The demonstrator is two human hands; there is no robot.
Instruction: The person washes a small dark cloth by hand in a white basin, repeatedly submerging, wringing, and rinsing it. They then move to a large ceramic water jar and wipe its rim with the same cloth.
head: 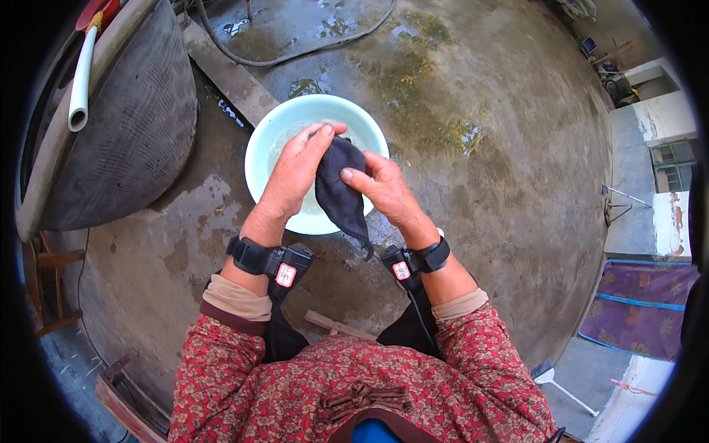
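Observation:
A dark cloth item (pixel 339 185) hangs between my two hands above a pale green basin (pixel 256 160) of cloudy water (pixel 279 141). My left hand (pixel 302 163) grips its upper left side, with the thumb on top near the upper edge. My right hand (pixel 388 185) pinches its right side between thumb and fingers. The narrow lower end dangles past the basin's near rim. Each wrist wears a black strap with a small black device.
A large dark stone-like vessel (pixel 127 122) stands at the left with a white pipe (pixel 83 83) across its rim. A hose (pixel 277 61) curves over the wet concrete floor (pixel 498 166) beyond the basin. A brush (pixel 545 374) lies at the lower right.

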